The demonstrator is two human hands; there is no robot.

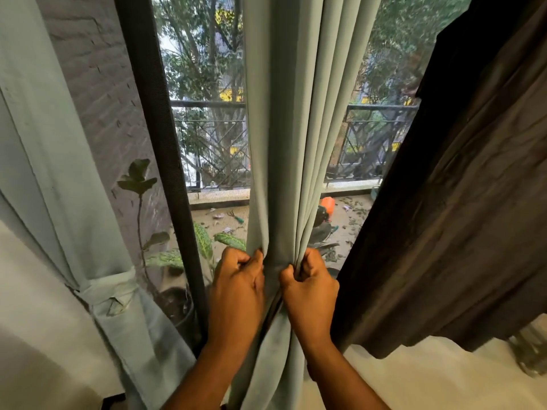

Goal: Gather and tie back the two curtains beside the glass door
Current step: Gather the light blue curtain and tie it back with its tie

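Observation:
A pale green curtain (pixel 284 128) hangs in folds down the middle of the glass door (pixel 207 137). My left hand (pixel 238 288) grips its left edge and my right hand (pixel 310 291) grips its right edge, both at the same height, bunching the cloth between them. At the far left a second pale green curtain (pixel 44 173) hangs gathered, with a tie-back band (pixel 109 290) of the same cloth knotted around it.
A dark brown curtain (pixel 461 202) hangs at the right. The dark door frame (pixel 159 128) stands left of my hands. Outside lie a balcony with a railing (pixel 376 137), potted plants (pixel 177 255) and scattered leaves. A white surface (pixel 429 386) spreads below.

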